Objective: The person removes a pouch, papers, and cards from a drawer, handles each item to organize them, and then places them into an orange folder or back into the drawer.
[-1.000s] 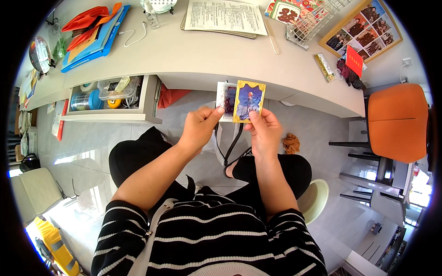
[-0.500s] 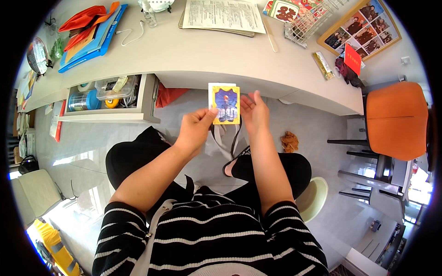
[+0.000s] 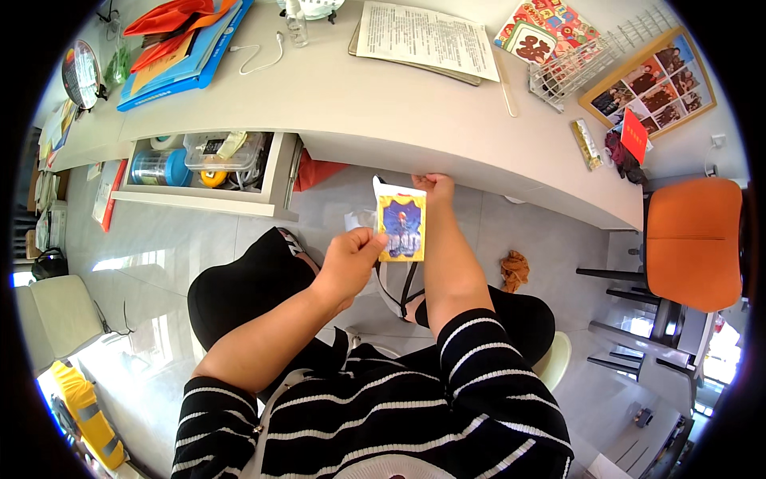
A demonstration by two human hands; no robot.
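My left hand (image 3: 351, 259) pinches a picture card (image 3: 403, 226) with a yellow scalloped border and a blue-purple picture, thumb on its front. Behind the card, a white piece (image 3: 383, 186), like paper or a sleeve, sticks out at the top. My right hand (image 3: 435, 191) reaches past the card to the lower edge of the desk front (image 3: 471, 172). Its fingers curl in at that edge, partly hidden. At the left, a pulled-out drawer (image 3: 207, 199) holds a clear plastic box (image 3: 226, 152) and a blue-lidded jar (image 3: 159, 168).
On the desk (image 3: 319, 100) lie printed sheets (image 3: 427, 40), blue folders (image 3: 191, 68), a wire rack (image 3: 550, 84) and a photo frame (image 3: 586, 100). An orange chair (image 3: 692, 239) stands right. A brown crumpled cloth (image 3: 515, 270) and pale bin (image 3: 556, 363) are on the floor.
My right hand has left the card's side and moved forward to the desk's lower edge. The card, in my left hand, sits lower in view. The view has shifted slightly.
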